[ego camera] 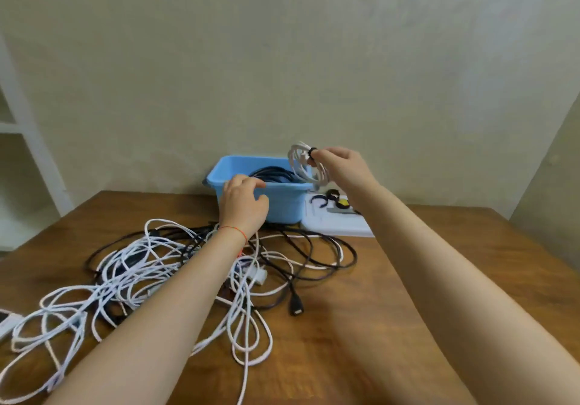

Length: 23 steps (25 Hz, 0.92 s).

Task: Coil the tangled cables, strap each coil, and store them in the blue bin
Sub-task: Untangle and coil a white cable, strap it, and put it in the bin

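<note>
While strapped, round wht coil [306,164] aloft.

The right hand [340,166] holds a strapped coil [306,164] in its grip above the bin's [282,203] right rim. Below and left of the grip, a coiled cable [273,174] lies in the bin. The left hand [243,203] hovers left of the grip, before the bin. Straps [331,199] lie on a tray [337,224] below the grip. Tangled cables [175,266] spread on the desk [376,310] nearer and left.
</note>
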{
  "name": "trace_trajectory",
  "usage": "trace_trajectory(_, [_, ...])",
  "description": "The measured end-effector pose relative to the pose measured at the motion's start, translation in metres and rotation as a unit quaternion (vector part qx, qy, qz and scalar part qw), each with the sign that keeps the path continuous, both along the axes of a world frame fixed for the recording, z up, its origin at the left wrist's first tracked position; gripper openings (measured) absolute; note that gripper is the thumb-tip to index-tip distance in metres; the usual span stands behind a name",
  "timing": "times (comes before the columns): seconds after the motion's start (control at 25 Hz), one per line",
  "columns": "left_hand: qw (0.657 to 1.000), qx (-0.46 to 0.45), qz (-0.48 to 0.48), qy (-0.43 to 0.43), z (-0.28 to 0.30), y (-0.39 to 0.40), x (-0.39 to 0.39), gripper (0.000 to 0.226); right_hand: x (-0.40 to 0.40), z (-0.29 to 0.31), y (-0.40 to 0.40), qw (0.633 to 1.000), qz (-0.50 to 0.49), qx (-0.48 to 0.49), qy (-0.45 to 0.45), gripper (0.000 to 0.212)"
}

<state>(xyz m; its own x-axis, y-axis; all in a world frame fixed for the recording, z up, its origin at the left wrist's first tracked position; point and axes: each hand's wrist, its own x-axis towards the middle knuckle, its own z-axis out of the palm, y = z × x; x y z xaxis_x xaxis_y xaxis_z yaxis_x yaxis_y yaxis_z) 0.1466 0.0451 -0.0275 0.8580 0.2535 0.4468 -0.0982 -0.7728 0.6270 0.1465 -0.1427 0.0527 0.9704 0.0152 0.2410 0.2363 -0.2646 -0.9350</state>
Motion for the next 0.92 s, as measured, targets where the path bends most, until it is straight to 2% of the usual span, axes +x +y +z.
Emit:
trace_trajectory(0.08, [0.997,0.017,0.074,0.001,-0.001,0.028,0.024,0.042,0.030,0.008,0.027,0.998,0.006,-0.051,-0.028,0.020])
trace_trajectory(0.12, [0.995,-0.021,0.092,0.027,0.000,0.041,0.033,0.047,0.045,0.007,0.041,0.996,0.013,-0.082,-0.038,0.021])
trace_trajectory(0.2, [0.982,-0.147,0.085,0.087,0.001,0.060,0.050,0.051,0.073,-0.001,0.067,0.987,0.030,-0.147,-0.052,0.024])
trace_trajectory(0.24, [0.975,-0.182,0.073,0.100,-0.002,0.065,0.056,0.050,0.086,-0.007,0.079,0.983,0.035,-0.173,-0.056,0.023])
trace_trajectory(0.36, [0.979,-0.185,0.055,0.064,-0.011,0.070,0.059,0.043,0.116,-0.020,0.107,0.972,-0.010,-0.217,-0.094,0.021])
trace_trajectory(0.44, [0.979,-0.195,0.042,0.045,-0.015,0.068,0.062,0.040,0.125,-0.024,0.120,0.943,-0.069,-0.276,-0.171,0.025])
trace_trajectory(0.52, [0.980,-0.194,0.030,0.045,-0.018,0.062,0.065,0.039,0.133,-0.030,0.127,0.891,-0.076,-0.395,-0.210,0.023])
trace_trajectory(0.6, [0.981,-0.189,0.025,0.041,-0.020,0.057,0.068,0.039,0.140,-0.036,0.137,0.831,0.005,-0.546,-0.109,0.026])
trace_trajectory(0.68, [0.982,-0.183,0.023,0.035,-0.022,0.056,0.070,0.038,0.148,-0.040,0.140,0.790,0.079,-0.607,0.024,0.032])
trace_trajectory(0.72, [0.983,-0.181,0.020,0.035,-0.023,0.056,0.071,0.038,0.150,-0.039,0.139,0.794,0.089,-0.600,0.043,0.035])
trace_trajectory(0.76, [0.983,-0.179,0.016,0.037,-0.024,0.057,0.072,0.038,0.151,-0.038,0.137,0.816,0.085,-0.571,0.038,0.037])
trace_trajectory(0.84, [0.984,-0.175,0.013,0.040,-0.025,0.058,0.072,0.038,0.153,-0.039,0.131,0.878,0.061,-0.474,0.015,0.036])
trace_trajectory(0.92, [0.985,-0.164,0.024,0.041,-0.025,0.055,0.071,0.039,0.148,-0.041,0.126,0.899,0.067,-0.431,0.022,0.038])
